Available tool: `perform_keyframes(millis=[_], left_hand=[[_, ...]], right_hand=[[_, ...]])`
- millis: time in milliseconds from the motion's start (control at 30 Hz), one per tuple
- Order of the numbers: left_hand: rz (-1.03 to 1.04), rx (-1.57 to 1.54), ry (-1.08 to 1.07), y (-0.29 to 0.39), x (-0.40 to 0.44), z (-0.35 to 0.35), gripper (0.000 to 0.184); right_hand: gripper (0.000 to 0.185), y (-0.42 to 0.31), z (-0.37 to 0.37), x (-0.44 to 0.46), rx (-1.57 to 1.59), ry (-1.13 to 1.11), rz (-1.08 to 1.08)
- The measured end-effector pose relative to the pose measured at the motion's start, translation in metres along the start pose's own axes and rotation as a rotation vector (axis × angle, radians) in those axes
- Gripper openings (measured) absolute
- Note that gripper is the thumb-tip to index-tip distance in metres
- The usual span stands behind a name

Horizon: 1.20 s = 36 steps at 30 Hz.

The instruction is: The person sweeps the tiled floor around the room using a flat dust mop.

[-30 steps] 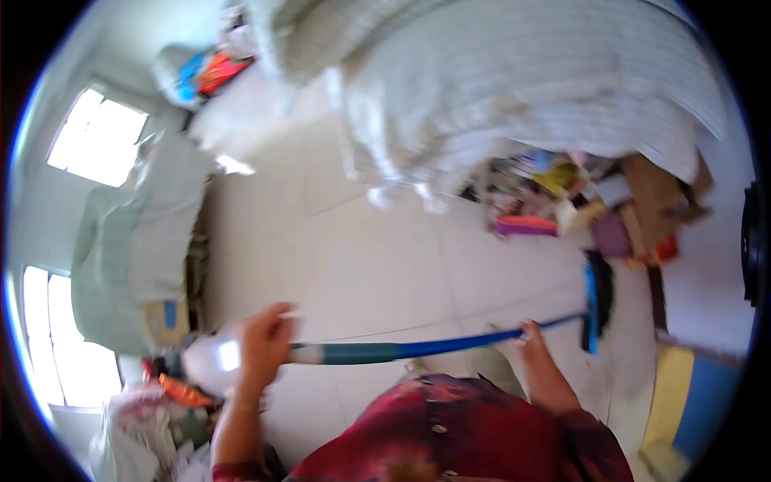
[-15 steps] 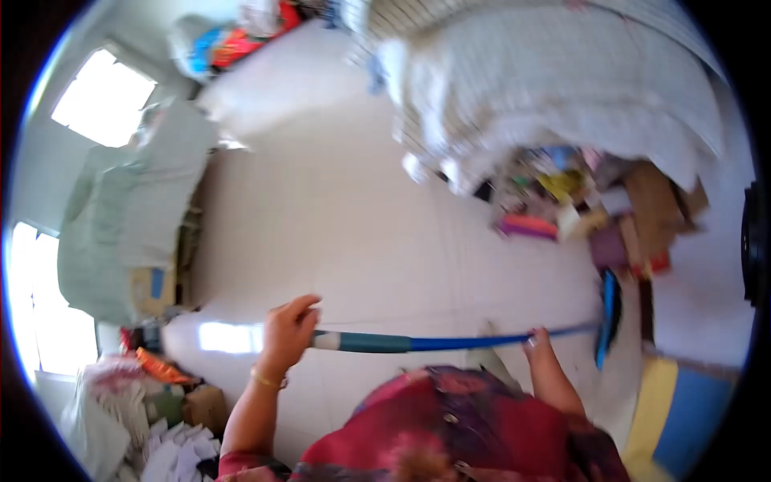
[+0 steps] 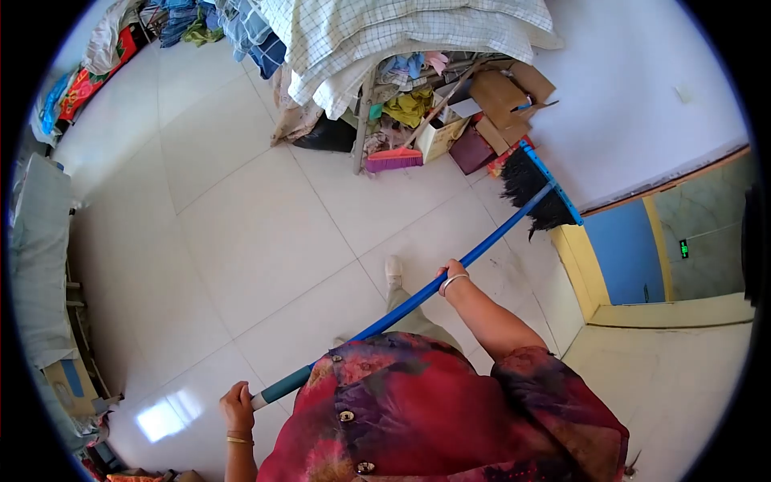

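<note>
Two bare hands hold a blue broom [image 3: 401, 310] slantwise across a red patterned shirt [image 3: 426, 402].
Left to right: a carton [image 3: 63, 386] bears a blue panel; the left hand [image 3: 236, 408] closes its curled fingers on the handle's pale end; the right hand [image 3: 451, 277], above a bracelet [image 3: 454, 281], wraps snugly around mid-handle; black bristles [image 3: 530, 193] stand near cardboard boxes [image 3: 499, 100] and a white wall [image 3: 642, 96]; a small green sign [image 3: 684, 248] glows, its markings too small to read.

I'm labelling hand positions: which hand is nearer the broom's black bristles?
Right. The right hand grips the blue broom partway along its pole, closer to the black bristles; the left hand is at the pole's opposite end, much farther away.
</note>
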<state>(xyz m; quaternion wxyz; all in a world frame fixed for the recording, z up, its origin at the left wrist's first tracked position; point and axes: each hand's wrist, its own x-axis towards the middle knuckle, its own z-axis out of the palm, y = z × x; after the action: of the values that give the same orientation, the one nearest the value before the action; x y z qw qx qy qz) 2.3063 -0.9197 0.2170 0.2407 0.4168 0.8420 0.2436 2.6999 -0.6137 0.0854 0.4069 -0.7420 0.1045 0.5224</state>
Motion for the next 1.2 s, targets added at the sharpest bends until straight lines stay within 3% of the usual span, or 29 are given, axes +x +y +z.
perform_keyframes(millis=[67,133,233,333,400,467,567,633,667,700,800,833,867,933,1000,1133,1200], left_hand=[[0.26,0.107,0.053,-0.024,-0.008,-0.006,0.014],[0.31,0.101,0.052,-0.03,-0.013,-0.015,0.015],[0.582,0.292,-0.21,-0.015,-0.014,-0.033,0.026],[0.501,0.464,-0.373,0.001,-0.025,-0.018,0.026],[0.462,0.487,-0.342,0.02,-0.036,0.017,0.016],[0.428,0.497,-0.292,0.045,-0.035,0.032,0.014],[0.261,0.557,-0.294,0.042,-0.031,0.021,0.012],[0.33,0.524,-0.322,0.076,-0.046,0.043,0.012],[0.405,0.477,-0.354,0.094,-0.058,0.05,0.012],[0.411,0.397,-0.336,0.104,-0.062,0.058,0.013],[0.222,0.526,-0.347,0.085,-0.054,0.062,0.016],[0.262,0.506,-0.35,0.086,-0.058,0.066,0.017],[0.317,0.517,-0.352,0.112,-0.06,0.07,0.016],[0.385,0.419,-0.426,0.14,-0.052,0.08,0.016],[0.138,0.564,-0.387,0.089,-0.036,0.066,0.016],[0.251,0.484,-0.353,0.138,-0.057,0.081,0.018],[0.122,0.556,-0.414,0.098,-0.045,0.067,0.021]], right_hand=[[0.01,0.003,-0.011,-0.034,0.059,-0.012,0.036],[0.011,0.006,-0.024,-0.049,0.066,-0.044,0.034],[0.012,0.005,-0.04,-0.064,0.085,-0.101,0.031],[0.015,-0.002,-0.052,-0.037,0.086,-0.108,-0.02],[0.016,-0.013,-0.065,-0.003,0.061,-0.079,-0.048],[0.017,-0.042,-0.066,0.018,0.003,-0.193,0.013],[0.018,-0.013,-0.061,0.041,-0.003,-0.131,0.04],[0.017,-0.023,-0.074,0.079,-0.08,-0.204,-0.067],[0.017,-0.05,-0.083,0.091,-0.035,-0.213,0.104],[0.017,-0.054,-0.09,0.088,-0.038,-0.204,0.085],[0.019,-0.043,-0.089,0.099,-0.062,-0.14,0.065],[0.02,-0.039,-0.087,0.105,-0.058,-0.083,0.042],[0.017,-0.053,-0.1,0.113,-0.051,-0.247,0.059],[0.016,-0.084,-0.103,0.118,-0.122,-0.15,0.093],[0.018,-0.047,-0.076,0.094,0.043,-0.247,0.18],[0.016,-0.073,-0.082,0.133,-0.081,-0.304,0.078],[0.016,-0.051,-0.073,0.113,-0.13,-0.203,0.149]])
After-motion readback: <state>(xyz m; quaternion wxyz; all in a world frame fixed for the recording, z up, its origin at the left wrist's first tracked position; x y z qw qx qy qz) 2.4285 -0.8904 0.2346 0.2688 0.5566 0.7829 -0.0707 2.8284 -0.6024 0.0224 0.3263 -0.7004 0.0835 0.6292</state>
